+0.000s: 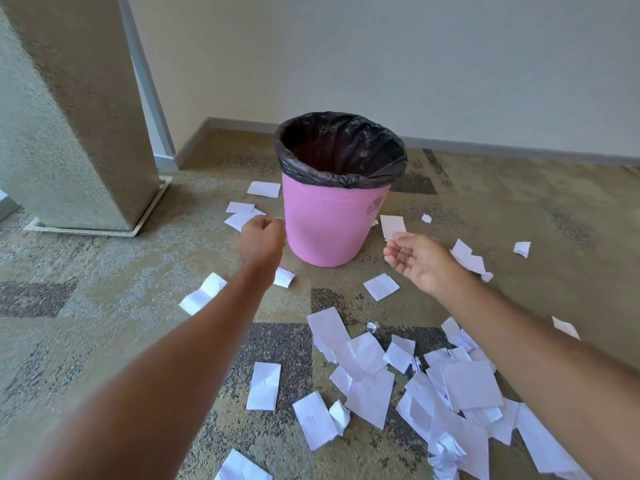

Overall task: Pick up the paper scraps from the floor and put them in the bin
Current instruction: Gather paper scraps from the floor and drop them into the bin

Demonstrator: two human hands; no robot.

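Curled, seemingly empty left grip [261, 237] and palm-up right grip [420, 259] flank the pink bin [329, 223] amid scraps [367, 358].

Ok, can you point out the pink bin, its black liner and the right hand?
pink bin [325, 223], head view, on the front of its pink wall.
black liner [311, 176], head view, on the fold hanging over the front rim.
right hand [420, 261], head view, on the middle of the open palm.

Single head-worn wide-angle view, facing forward and down, bin [332, 223] fairly near ahead, edges perhaps warped by lens
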